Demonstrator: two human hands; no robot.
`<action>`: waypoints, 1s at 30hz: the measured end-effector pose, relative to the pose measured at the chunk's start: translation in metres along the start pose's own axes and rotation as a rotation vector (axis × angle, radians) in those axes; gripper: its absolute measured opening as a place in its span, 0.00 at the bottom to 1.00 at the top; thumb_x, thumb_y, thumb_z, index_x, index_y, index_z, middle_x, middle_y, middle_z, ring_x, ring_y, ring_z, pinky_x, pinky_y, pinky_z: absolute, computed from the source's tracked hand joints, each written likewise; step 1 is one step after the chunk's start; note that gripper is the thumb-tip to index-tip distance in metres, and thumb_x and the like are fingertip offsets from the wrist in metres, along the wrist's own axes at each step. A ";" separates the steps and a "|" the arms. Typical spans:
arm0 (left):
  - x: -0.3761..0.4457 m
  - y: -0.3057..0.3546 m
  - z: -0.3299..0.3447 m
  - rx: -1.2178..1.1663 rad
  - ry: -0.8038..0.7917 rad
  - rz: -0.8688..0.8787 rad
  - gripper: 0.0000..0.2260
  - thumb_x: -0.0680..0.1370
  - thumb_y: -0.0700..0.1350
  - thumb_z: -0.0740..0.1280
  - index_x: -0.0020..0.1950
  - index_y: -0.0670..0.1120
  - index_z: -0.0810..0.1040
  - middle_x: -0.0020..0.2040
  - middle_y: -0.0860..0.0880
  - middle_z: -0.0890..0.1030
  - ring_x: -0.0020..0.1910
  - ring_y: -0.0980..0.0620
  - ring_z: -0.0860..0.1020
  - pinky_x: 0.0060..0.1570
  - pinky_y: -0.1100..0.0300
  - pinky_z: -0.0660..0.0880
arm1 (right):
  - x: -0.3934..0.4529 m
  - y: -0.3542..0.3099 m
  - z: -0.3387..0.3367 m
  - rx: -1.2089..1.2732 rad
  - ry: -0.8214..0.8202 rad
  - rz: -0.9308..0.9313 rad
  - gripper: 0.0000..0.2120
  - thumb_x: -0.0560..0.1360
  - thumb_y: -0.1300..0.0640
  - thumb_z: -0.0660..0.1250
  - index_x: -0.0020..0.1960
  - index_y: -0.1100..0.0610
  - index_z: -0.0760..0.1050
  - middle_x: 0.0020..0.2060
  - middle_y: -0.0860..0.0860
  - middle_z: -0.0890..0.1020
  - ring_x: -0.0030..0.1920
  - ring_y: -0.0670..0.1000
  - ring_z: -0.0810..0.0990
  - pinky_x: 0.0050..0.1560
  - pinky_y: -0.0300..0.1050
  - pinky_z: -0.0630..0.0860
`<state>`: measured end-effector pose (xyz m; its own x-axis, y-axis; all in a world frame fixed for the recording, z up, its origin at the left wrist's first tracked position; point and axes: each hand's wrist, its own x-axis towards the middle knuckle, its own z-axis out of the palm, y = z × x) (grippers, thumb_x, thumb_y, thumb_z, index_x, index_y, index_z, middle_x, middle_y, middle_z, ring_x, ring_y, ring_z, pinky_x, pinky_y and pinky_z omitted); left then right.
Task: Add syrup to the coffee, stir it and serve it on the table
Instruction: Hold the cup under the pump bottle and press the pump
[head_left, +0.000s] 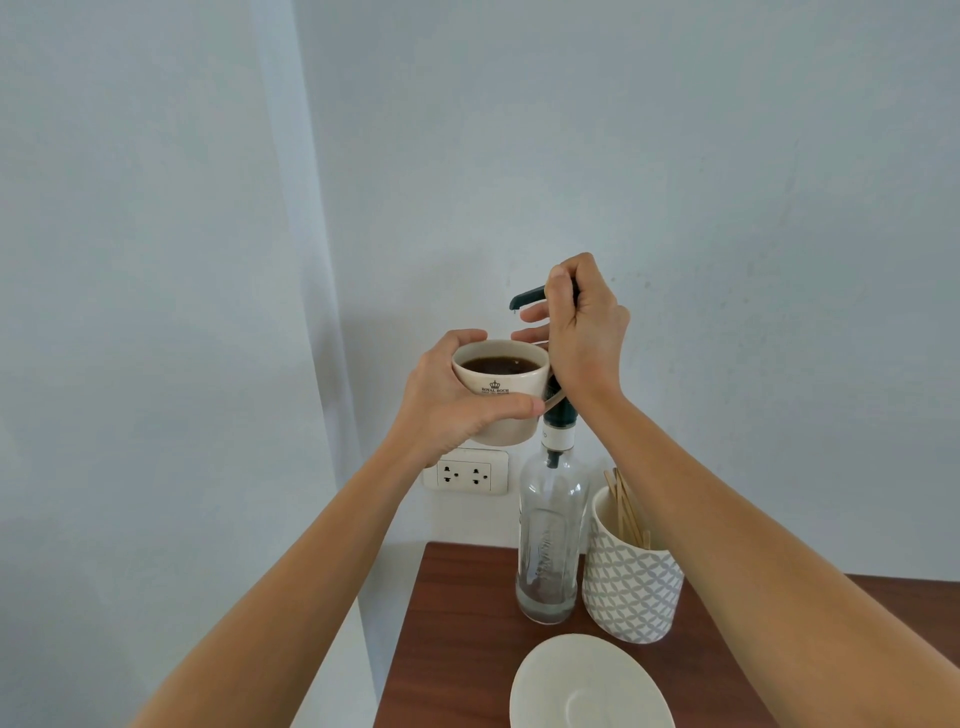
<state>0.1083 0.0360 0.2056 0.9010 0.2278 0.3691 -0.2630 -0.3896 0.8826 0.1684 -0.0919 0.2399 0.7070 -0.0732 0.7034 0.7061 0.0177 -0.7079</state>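
Coffee (500, 365), dark and nearly to the brim, filled a cream cup (498, 400) that was held in the air in front of the pale wall, just below and to the seven o'clock side of the dark pump spout (525, 298). The left hand (452, 400) gripped the cup from its nine o'clock side, fingers curled round the far wall and thumb laid across the near face under the printed crest. The right hand (582, 322) was clenched around the pump head on top of the syrup bottle (551, 540), with two fingers reaching toward the cup's rim at its one o'clock edge. A drop hung at the spout tip. The clear bottle stood on the brown table (457, 613), with only a shallow layer showing at its base. Just beside it at three o'clock stood a patterned holder (631, 587) with wooden stir sticks (626, 509) leaning inside. A white saucer (589, 686) lay on the table at six o'clock from the bottle. A wall socket (465, 474) sat behind, at ten o'clock from the bottle.
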 end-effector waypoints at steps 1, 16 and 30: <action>0.000 0.000 0.000 0.003 0.000 0.001 0.48 0.47 0.59 0.81 0.66 0.53 0.74 0.56 0.53 0.83 0.56 0.51 0.82 0.59 0.46 0.81 | 0.000 0.000 0.000 0.002 0.002 0.002 0.12 0.83 0.56 0.55 0.46 0.62 0.69 0.40 0.66 0.82 0.36 0.62 0.85 0.26 0.33 0.75; 0.001 -0.001 0.000 0.007 0.000 -0.003 0.47 0.47 0.60 0.81 0.66 0.54 0.74 0.56 0.53 0.83 0.57 0.51 0.82 0.59 0.46 0.81 | -0.001 -0.002 0.000 0.006 0.008 0.012 0.11 0.82 0.58 0.55 0.44 0.62 0.69 0.40 0.66 0.82 0.36 0.62 0.85 0.26 0.35 0.76; 0.001 -0.002 0.000 -0.002 0.000 -0.001 0.47 0.47 0.59 0.81 0.65 0.54 0.74 0.56 0.52 0.83 0.56 0.50 0.82 0.59 0.45 0.81 | -0.003 -0.004 0.000 -0.023 0.010 0.016 0.10 0.81 0.61 0.55 0.43 0.60 0.69 0.39 0.66 0.82 0.36 0.60 0.86 0.26 0.32 0.74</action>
<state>0.1095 0.0372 0.2048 0.9013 0.2285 0.3681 -0.2627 -0.3874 0.8837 0.1636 -0.0919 0.2409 0.7175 -0.0830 0.6916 0.6937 -0.0044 -0.7203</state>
